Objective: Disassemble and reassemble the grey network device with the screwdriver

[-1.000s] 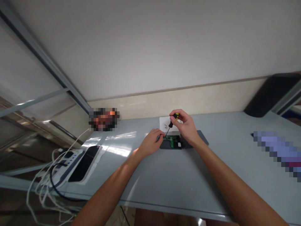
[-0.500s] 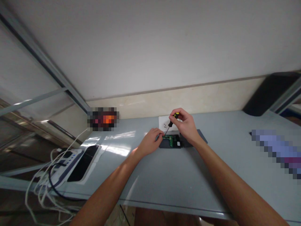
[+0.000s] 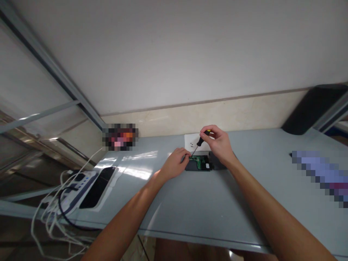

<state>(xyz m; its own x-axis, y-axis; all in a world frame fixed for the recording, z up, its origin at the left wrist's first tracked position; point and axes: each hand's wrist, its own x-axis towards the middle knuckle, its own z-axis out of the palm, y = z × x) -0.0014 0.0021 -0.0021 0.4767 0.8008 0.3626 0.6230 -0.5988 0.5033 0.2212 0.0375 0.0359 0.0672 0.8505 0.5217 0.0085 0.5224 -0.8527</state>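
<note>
My right hand (image 3: 219, 142) is closed around the black and yellow handle of a screwdriver (image 3: 200, 140). The screwdriver leans, its thin shaft pointing down and left to the upper left corner of an opened black electronic device (image 3: 191, 166). A green circuit board (image 3: 200, 161) shows inside this device. At the same corner, my left hand (image 3: 175, 163) pinches the device's edge, fingers close to the screwdriver tip, which they partly hide. Under my right wrist lies a dark flat cover (image 3: 217, 163). Behind the device, several small dark screws (image 3: 191, 145) rest on a white sheet (image 3: 187, 139).
To the left, a phone (image 3: 98, 188) lies beside a white power strip (image 3: 78, 192) with tangled cables (image 3: 49, 221). A blurred-out object (image 3: 119, 137) stands at the back left, another (image 3: 320, 174) at the right. A black rounded object (image 3: 307, 110) leans at the back right.
My right hand and the screwdriver handle have shifted slightly to the right, so the screwdriver leans more. The tip stays at the same corner; my left hand holds its place.
</note>
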